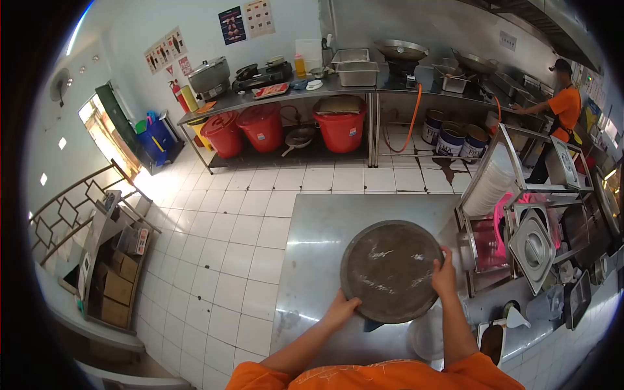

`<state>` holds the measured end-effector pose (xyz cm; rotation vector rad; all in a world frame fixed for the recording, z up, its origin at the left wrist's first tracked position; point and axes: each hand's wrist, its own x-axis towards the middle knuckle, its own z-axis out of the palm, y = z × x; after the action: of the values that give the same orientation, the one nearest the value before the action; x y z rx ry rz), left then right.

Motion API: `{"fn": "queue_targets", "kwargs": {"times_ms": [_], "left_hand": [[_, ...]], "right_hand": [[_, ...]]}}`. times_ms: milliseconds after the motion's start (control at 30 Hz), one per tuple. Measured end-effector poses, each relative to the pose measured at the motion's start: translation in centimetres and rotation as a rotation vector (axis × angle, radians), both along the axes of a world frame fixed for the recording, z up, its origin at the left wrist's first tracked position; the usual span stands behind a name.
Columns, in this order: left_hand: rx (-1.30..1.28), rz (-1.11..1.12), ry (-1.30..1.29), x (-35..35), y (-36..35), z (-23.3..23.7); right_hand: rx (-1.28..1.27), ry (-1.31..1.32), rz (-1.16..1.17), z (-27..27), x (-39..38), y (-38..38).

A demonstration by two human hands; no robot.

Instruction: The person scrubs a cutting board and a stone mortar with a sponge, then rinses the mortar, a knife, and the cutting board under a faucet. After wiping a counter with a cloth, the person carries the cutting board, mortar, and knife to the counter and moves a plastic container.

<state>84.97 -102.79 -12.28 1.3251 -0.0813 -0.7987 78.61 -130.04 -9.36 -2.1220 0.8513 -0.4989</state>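
"What have they got hold of there?"

"A round dark tray (390,270), scuffed with pale streaks, its flat face turned up toward them. It's over the near end of the steel bench (318,260), toward the bench's right side."

"Both hands on it?"

"Yes. The left hand (341,310) is closed on the lower-left rim, and the right hand (446,276) clasps the right rim. The tray sits between the two hands and fills the gap from one to the other."

"Resting on the bench, or lifted?"

"I can't tell whether it touches the steel."

"What else is around?"

"A wire rack (520,162) with stacked white plates (487,188) stands just right of the bench. There are red buckets (341,127) well beyond the bench's far end, across the tiled floor. Another person in an orange shirt (565,107) is working far off, past the bench's far right corner."
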Motion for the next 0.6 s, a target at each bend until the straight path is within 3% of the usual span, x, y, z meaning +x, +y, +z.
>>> {"fn": "queue_targets", "kwargs": {"times_ms": [67,167,267,400,467,500,533,567,600], "left_hand": [[0.127,0.052,0.105,-2.1,3.5,0.4],[0.203,0.071,-0.088,-5.1,9.8,-6.4],[0.303,0.087,-0.011,-9.6,13.3,-0.1],[0.110,0.077,0.061,-14.8,17.0,0.8],[0.045,-0.002,0.063,-16.9,18.5,1.5],[0.054,-0.031,0.126,-17.8,19.3,2.5],[-0.004,-0.121,0.013,-18.8,20.3,3.6],[-0.045,-0.206,-0.108,-19.4,21.6,4.7],[-0.021,-0.207,-0.208,-21.0,23.1,5.9]], "right_hand": [[0.044,0.071,0.052,1.0,-1.0,3.2],[0.083,0.102,0.171,1.3,-3.1,7.2],[0.103,0.085,0.277,1.0,-5.4,11.1],[0.085,0.126,0.302,0.6,-7.8,14.3],[-0.092,-0.009,0.322,-2.7,-7.8,13.7],[-0.126,0.063,0.279,-4.3,-7.5,12.9],[-0.275,0.039,0.309,-2.7,-7.9,13.9],[-0.555,0.055,0.277,-4.8,-7.4,12.7],[-0.589,-0.021,0.252,-3.3,-7.6,14.4]]}}
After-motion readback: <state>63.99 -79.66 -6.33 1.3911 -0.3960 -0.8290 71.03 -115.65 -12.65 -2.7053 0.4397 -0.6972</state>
